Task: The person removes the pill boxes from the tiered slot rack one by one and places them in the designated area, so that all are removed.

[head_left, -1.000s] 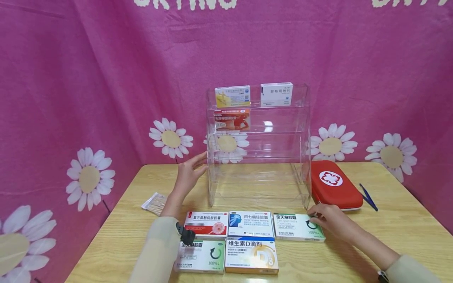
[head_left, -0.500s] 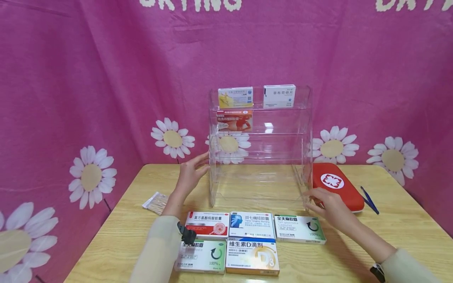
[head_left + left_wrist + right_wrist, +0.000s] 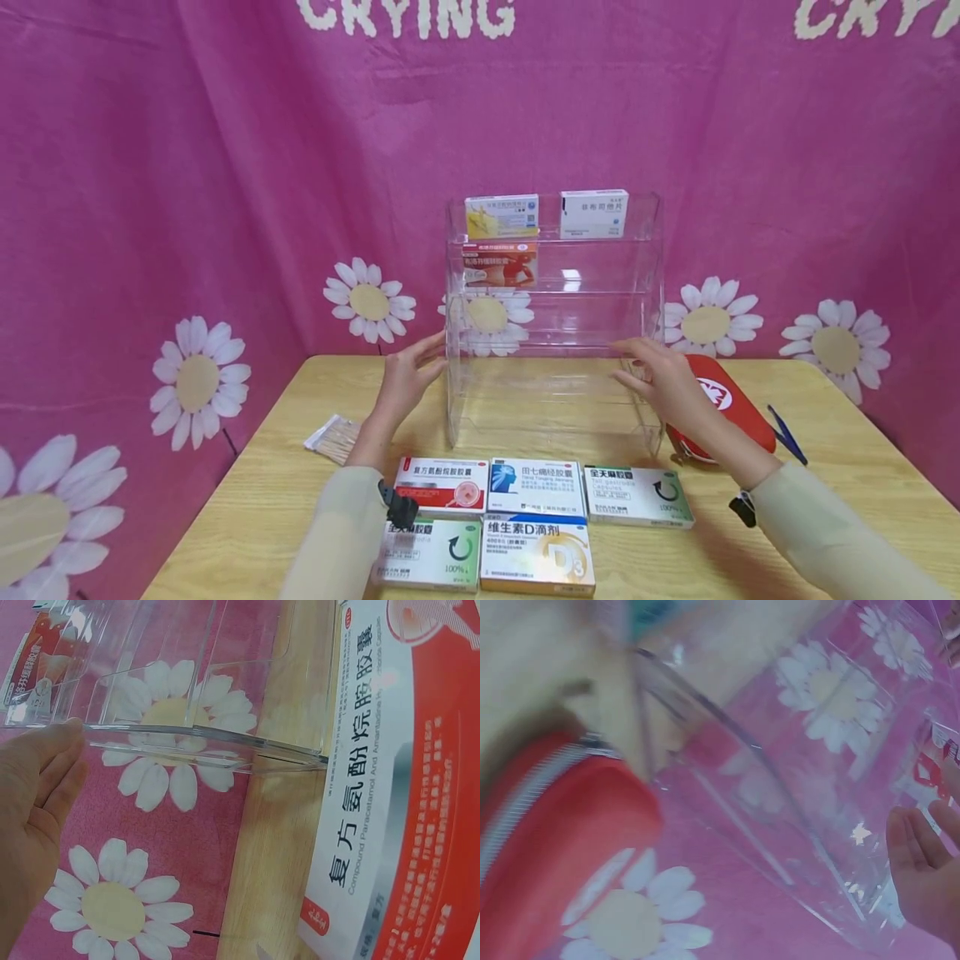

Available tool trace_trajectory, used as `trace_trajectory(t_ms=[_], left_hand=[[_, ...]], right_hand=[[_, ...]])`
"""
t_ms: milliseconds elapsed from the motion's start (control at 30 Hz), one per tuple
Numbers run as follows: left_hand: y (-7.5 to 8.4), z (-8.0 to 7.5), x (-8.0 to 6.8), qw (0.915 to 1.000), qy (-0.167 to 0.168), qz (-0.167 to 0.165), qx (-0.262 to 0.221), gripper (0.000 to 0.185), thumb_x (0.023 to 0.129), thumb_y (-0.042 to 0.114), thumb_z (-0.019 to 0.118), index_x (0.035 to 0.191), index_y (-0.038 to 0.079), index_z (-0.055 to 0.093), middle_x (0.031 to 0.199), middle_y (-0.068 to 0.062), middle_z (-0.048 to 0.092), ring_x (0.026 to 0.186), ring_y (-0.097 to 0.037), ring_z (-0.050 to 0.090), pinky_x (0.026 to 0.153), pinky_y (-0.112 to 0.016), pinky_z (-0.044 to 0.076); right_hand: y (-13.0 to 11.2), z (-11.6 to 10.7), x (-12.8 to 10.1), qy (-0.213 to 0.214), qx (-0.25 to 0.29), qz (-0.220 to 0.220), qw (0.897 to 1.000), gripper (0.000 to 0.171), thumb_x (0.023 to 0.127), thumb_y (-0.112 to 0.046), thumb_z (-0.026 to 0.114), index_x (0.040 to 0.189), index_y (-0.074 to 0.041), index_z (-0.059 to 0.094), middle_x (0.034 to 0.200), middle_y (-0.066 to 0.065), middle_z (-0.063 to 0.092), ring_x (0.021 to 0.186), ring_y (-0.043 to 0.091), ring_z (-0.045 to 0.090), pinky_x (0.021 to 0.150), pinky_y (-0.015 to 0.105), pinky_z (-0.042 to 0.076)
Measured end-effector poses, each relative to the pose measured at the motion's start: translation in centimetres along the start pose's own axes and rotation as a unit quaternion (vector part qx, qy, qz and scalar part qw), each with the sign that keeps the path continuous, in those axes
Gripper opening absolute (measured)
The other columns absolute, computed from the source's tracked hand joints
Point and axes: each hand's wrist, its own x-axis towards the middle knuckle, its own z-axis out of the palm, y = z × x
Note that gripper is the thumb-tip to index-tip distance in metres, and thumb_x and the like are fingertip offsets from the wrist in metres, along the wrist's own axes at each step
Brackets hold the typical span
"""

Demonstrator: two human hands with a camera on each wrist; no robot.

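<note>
I am laying my left hand (image 3: pixel 405 377), fingers straight and holding nothing, against the left wall of the clear rack (image 3: pixel 555 333), which is standing at the back of the table (image 3: pixel 247 500) behind five flat boxes (image 3: pixel 536 517). My right hand (image 3: pixel 663 383) is reaching open-fingered at its right side, with the red case (image 3: pixel 738 412) just beyond.

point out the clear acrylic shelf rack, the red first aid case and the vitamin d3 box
clear acrylic shelf rack (image 3: pixel 555 325), head view, front wall of the middle tier
red first aid case (image 3: pixel 738 408), head view, bare red lid right of the emblem
vitamin d3 box (image 3: pixel 536 554), head view, middle of its top face
</note>
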Motion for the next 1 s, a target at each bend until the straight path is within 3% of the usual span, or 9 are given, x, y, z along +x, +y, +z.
trace_trajectory(t_ms=[233, 500, 767, 1000], left_hand=[[-0.2, 0.1, -0.3, 1.0, 0.0, -0.003, -0.008, 0.045, 0.085, -0.002, 0.07, 0.129, 0.0, 0.062, 0.12, -0.021, 0.069, 0.109, -0.034, 0.069, 0.096, -0.038, 0.058], [-0.2, 0.2, -0.4, 0.9998, 0.005, 0.004, -0.019, 0.045, 0.084, -0.004, 0.07, 0.129, -0.002, 0.061, 0.118, -0.023, 0.069, 0.109, -0.035, 0.069, 0.097, -0.039, 0.057], [-0.2, 0.5, -0.3, 0.9998, 0.002, 0.004, -0.02, 0.046, 0.084, -0.005, 0.07, 0.128, -0.002, 0.061, 0.119, -0.022, 0.069, 0.109, -0.035, 0.069, 0.096, -0.039, 0.057], [-0.2, 0.3, -0.4, 0.9998, 0.007, 0.009, -0.018, 0.045, 0.084, -0.005, 0.07, 0.128, -0.002, 0.061, 0.121, -0.022, 0.068, 0.11, -0.035, 0.068, 0.097, -0.038, 0.057]], right_hand=[[-0.5, 0.9, 4.0, 0.012, 0.014, 0.01, 1.0, 0.045, 0.081, -0.009, 0.078, 0.123, -0.002, 0.063, 0.109, 0.016, 0.068, 0.096, 0.031, 0.067, 0.082, 0.047, 0.062], [-1.2, 2.0, 9.0, 0.055, 0.022, -0.008, 0.998, 0.045, 0.08, -0.007, 0.079, 0.12, 0.002, 0.063, 0.1, 0.018, 0.068, 0.088, 0.033, 0.066, 0.08, 0.046, 0.062], [-1.5, 2.9, 12.6, 0.045, 0.026, 0.025, 0.998, 0.046, 0.085, -0.013, 0.075, 0.126, 0.0, 0.06, 0.108, 0.021, 0.065, 0.096, 0.036, 0.064, 0.087, 0.047, 0.06], [-1.9, 4.4, 15.3, 0.025, 0.014, 0.033, 0.999, 0.043, 0.088, -0.015, 0.072, 0.127, -0.002, 0.06, 0.113, 0.02, 0.061, 0.09, 0.035, 0.063, 0.08, 0.044, 0.061]])
